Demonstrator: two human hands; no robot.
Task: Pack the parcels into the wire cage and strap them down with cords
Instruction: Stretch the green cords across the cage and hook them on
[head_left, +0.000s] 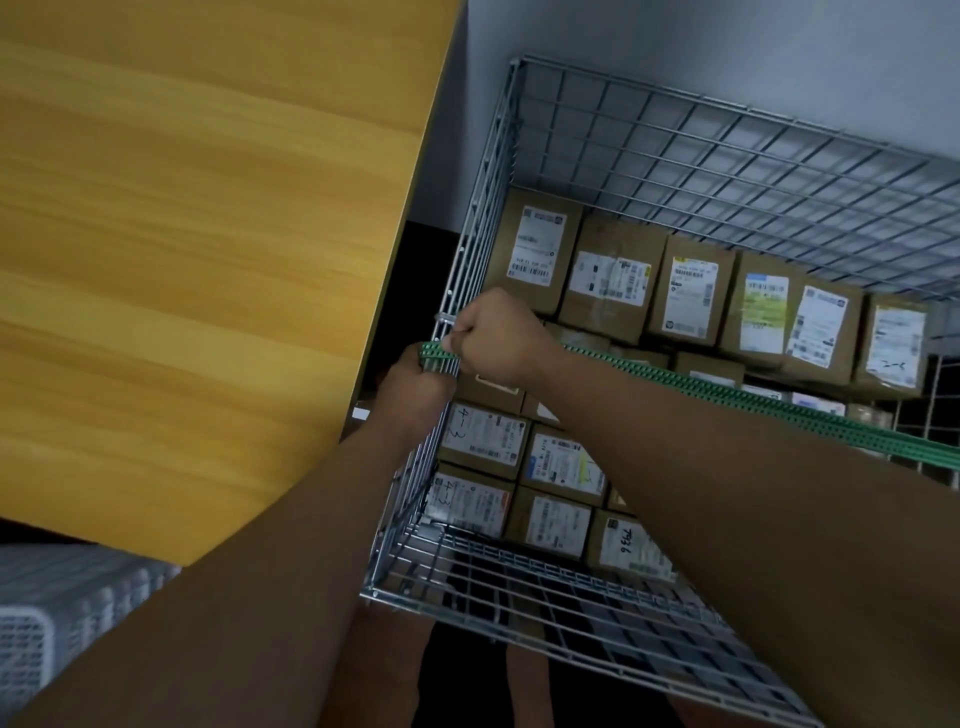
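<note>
now your right grip (493, 338) is curling into a fist just inside the wire cage (488, 182), pinching the green cord (753, 402) right at the cage's left wall. your left grip (415, 387) is sitting just outside that wall, closing around the cord's end against the wires. the cord is running straight across the cage above the parcels (613, 275), which are lying packed in rows inside.

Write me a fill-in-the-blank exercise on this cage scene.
1. The labelled parcels lie inside a wire ____.
2. A ____ cord stretches over them.
3. The left hand and right hand both hold the ____.
Answers: cage, green, cord.
</note>
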